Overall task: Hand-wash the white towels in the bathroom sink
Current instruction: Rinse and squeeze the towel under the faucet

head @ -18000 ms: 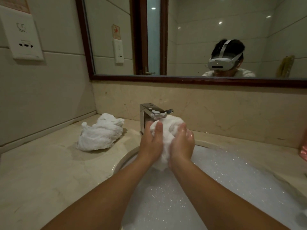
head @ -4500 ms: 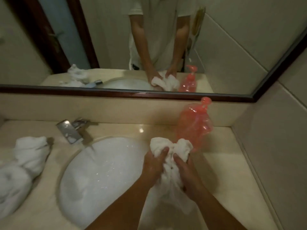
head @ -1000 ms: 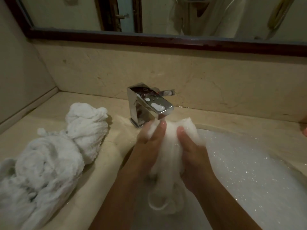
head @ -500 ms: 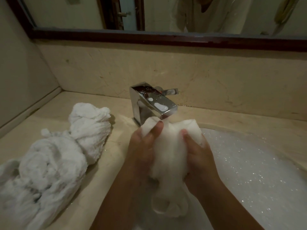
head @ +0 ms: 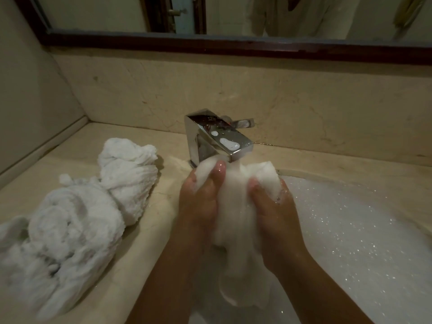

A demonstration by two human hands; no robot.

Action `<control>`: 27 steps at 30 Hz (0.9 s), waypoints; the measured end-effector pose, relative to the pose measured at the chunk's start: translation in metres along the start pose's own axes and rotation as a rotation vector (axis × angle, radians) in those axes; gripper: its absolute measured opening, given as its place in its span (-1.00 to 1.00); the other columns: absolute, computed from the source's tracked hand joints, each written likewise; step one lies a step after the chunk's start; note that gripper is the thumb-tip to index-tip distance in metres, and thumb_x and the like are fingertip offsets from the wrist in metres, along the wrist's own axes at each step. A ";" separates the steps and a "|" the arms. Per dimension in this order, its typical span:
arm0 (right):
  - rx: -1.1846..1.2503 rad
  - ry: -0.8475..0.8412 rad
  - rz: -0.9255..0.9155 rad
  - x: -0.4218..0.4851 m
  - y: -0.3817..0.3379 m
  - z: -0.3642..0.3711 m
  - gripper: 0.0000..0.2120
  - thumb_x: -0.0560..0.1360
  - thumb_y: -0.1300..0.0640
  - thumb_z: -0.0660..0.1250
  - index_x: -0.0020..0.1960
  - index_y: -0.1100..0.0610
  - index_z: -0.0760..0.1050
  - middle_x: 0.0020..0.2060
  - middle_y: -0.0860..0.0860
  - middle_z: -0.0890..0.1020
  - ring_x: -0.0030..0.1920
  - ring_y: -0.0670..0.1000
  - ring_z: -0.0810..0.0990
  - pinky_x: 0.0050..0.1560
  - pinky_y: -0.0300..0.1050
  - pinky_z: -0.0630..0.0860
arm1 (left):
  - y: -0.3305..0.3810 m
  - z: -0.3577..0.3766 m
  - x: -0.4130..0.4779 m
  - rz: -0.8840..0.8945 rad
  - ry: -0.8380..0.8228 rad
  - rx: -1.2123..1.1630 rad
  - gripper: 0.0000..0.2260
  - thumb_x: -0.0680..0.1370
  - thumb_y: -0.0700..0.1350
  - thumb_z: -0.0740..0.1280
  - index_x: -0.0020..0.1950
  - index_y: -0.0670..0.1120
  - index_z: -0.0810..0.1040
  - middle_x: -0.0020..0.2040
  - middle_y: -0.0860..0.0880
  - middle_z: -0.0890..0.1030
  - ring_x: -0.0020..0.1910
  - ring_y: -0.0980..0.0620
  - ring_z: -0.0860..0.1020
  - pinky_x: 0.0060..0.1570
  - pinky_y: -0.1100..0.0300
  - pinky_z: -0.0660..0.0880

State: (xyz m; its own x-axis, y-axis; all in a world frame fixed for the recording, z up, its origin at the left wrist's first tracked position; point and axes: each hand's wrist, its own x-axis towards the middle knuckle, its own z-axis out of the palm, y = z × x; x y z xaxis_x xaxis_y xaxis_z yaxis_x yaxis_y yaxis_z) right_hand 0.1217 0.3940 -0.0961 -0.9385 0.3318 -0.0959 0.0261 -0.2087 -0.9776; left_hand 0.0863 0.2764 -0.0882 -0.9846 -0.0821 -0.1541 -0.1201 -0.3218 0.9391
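Just below the chrome faucet, the left hand and right hand grip the bunched white towel with curled fingers; soaked, it likely handles limp, heavy and slippery, best held at its gathered top.

The faucet was glossy mirror-polished metal, the surface smooth veined beige stone, the wrung towels rough white terry cloth, and the mirror frame dark glossy wood.
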 end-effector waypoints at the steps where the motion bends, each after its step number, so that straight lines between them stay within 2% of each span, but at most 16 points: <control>1: -0.022 0.012 0.000 0.001 0.002 0.000 -0.78 0.66 -0.04 0.36 0.27 -0.01 0.60 0.04 0.02 0.75 0.02 0.08 0.76 0.06 0.28 0.71 | 0.001 0.000 0.000 -0.004 -0.002 -0.019 -0.49 0.41 0.17 0.54 0.23 -0.12 0.66 0.04 -0.14 0.76 0.06 -0.18 0.73 0.02 -0.08 0.68; 4: -0.028 0.040 0.028 0.002 0.003 -0.002 -0.73 0.66 -0.10 0.35 0.31 -0.05 0.56 0.06 0.01 0.74 0.04 0.09 0.76 0.04 0.30 0.71 | 0.002 0.002 -0.002 -0.018 -0.043 -0.067 -0.55 0.46 0.10 0.47 0.23 -0.17 0.67 0.05 -0.19 0.75 0.01 -0.16 0.73 -0.08 0.01 0.67; 5: -0.022 0.039 0.036 0.002 0.002 -0.002 -0.72 0.67 -0.11 0.35 0.33 -0.04 0.55 0.08 0.03 0.73 0.05 0.12 0.75 0.04 0.31 0.71 | 0.001 0.002 -0.001 -0.028 -0.064 -0.078 -0.56 0.47 0.08 0.47 0.24 -0.17 0.67 0.07 -0.22 0.74 0.03 -0.17 0.73 -0.06 -0.01 0.67; 8: -0.006 0.020 0.060 0.002 0.000 -0.003 -0.74 0.69 -0.11 0.29 0.29 -0.04 0.59 0.07 0.03 0.74 0.07 0.13 0.74 0.06 0.25 0.71 | -0.001 0.001 0.003 -0.043 -0.111 -0.048 -0.52 0.47 0.15 0.50 0.29 -0.08 0.67 0.18 -0.23 0.70 0.19 -0.25 0.67 0.24 -0.26 0.59; 11: 0.005 0.018 0.081 -0.002 -0.001 -0.001 -0.78 0.70 -0.13 0.25 0.24 -0.11 0.59 0.04 -0.05 0.73 0.05 0.03 0.73 0.06 0.15 0.71 | -0.001 0.003 0.006 -0.029 -0.109 -0.023 -0.42 0.36 0.30 0.46 0.23 -0.04 0.70 0.18 -0.19 0.71 0.23 -0.26 0.65 0.31 -0.36 0.52; 13: -0.006 0.019 0.067 -0.004 -0.001 0.000 -0.78 0.70 -0.16 0.22 0.23 -0.13 0.57 0.05 -0.09 0.71 0.05 -0.02 0.71 0.06 0.10 0.70 | -0.001 0.004 0.007 -0.016 -0.109 0.030 -0.51 0.40 0.31 0.43 0.14 0.00 0.74 0.13 -0.14 0.73 0.20 -0.21 0.68 0.27 -0.25 0.57; 15: -0.035 0.021 0.037 -0.005 0.000 0.000 -0.75 0.69 -0.19 0.20 0.25 -0.13 0.55 0.06 -0.11 0.69 0.02 -0.08 0.70 0.01 0.01 0.68 | -0.002 0.003 0.011 0.011 -0.071 0.103 -0.69 0.53 0.19 0.43 0.04 -0.01 0.75 0.01 -0.05 0.76 0.07 -0.07 0.71 0.05 0.01 0.64; 17: -0.057 0.025 0.026 -0.005 0.001 0.000 -0.76 0.68 -0.20 0.20 0.23 -0.14 0.54 0.04 -0.13 0.68 -0.05 -0.16 0.69 -0.09 -0.11 0.64 | -0.003 0.001 0.012 0.024 -0.046 0.150 -0.78 0.64 0.04 0.37 0.06 -0.07 0.73 -0.11 0.01 0.76 -0.13 0.12 0.70 -0.23 0.26 0.58; 19: -0.071 0.022 0.020 -0.005 0.000 0.000 -0.79 0.68 -0.19 0.20 0.18 -0.15 0.53 0.03 -0.15 0.67 -0.07 -0.25 0.67 -0.16 -0.20 0.61 | -0.003 0.001 0.010 0.036 -0.056 0.187 -0.77 0.66 0.00 0.34 0.13 -0.10 0.71 -0.15 0.04 0.73 -0.28 0.28 0.66 -0.37 0.41 0.49; 22: -0.093 0.025 0.012 -0.006 0.000 0.001 -0.81 0.69 -0.18 0.19 0.14 -0.15 0.53 0.01 -0.16 0.67 -0.08 -0.28 0.66 -0.22 -0.29 0.59 | -0.003 0.003 0.008 0.035 -0.049 0.178 -0.79 0.65 0.02 0.36 0.14 -0.07 0.70 -0.15 0.07 0.72 -0.30 0.31 0.65 -0.39 0.43 0.48; 27: -0.087 0.051 0.012 -0.006 -0.001 0.002 -0.76 0.70 -0.18 0.20 0.22 -0.12 0.56 0.05 -0.10 0.69 0.05 -0.06 0.69 0.04 0.04 0.68 | -0.005 0.007 0.007 0.039 -0.005 0.193 -0.75 0.67 0.03 0.33 0.05 -0.09 0.74 -0.12 -0.01 0.76 -0.15 0.12 0.68 -0.25 0.26 0.57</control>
State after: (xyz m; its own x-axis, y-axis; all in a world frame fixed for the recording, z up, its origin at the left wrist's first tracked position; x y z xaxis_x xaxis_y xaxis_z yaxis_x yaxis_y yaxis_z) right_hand 0.1263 0.3908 -0.0942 -0.9191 0.3769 -0.1148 0.0689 -0.1332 -0.9887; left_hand 0.0792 0.2841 -0.0917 -0.9895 -0.0864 -0.1156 -0.1037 -0.1318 0.9858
